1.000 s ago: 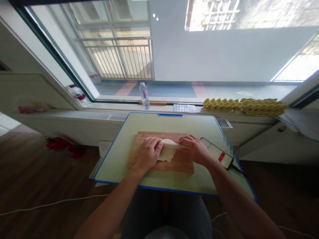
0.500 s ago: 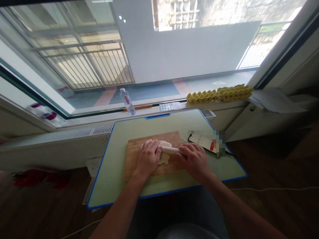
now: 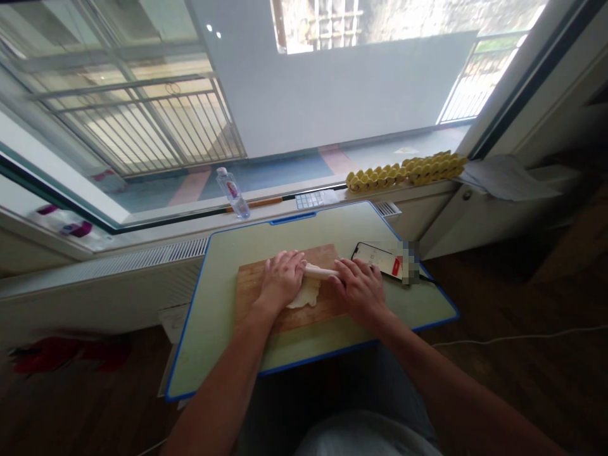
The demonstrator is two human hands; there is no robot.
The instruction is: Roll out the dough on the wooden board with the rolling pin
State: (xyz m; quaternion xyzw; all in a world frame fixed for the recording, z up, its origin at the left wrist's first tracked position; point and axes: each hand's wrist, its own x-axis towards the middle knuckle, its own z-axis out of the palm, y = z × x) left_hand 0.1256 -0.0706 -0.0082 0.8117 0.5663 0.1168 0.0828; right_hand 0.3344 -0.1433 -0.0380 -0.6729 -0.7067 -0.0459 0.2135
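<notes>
A pale rolling pin [image 3: 322, 272] lies across a flattened piece of dough [image 3: 305, 296] on a wooden cutting board [image 3: 249, 291]. My left hand [image 3: 283, 277] covers the pin's left end, its fingers closed over it. At the other end, my right hand [image 3: 360, 285] grips the pin with curled fingers. Most of the dough shows on the near side of the pin; its left part is hidden beneath my left hand. The board rests on a small light-green table [image 3: 216, 329] with a blue edge.
A phone [image 3: 380, 259] with a cable lies right of the board, close to my right hand. Along the windowsill stand a clear bottle [image 3: 234, 193], a white-and-blue card [image 3: 313, 199] and yellow egg-tray-like material [image 3: 406, 174]. Papers [image 3: 503, 180] lie farther right.
Both hands have pushed the rolling pin away from me across the dough, so more dough shows on the near side. The whole view has shifted slightly.
</notes>
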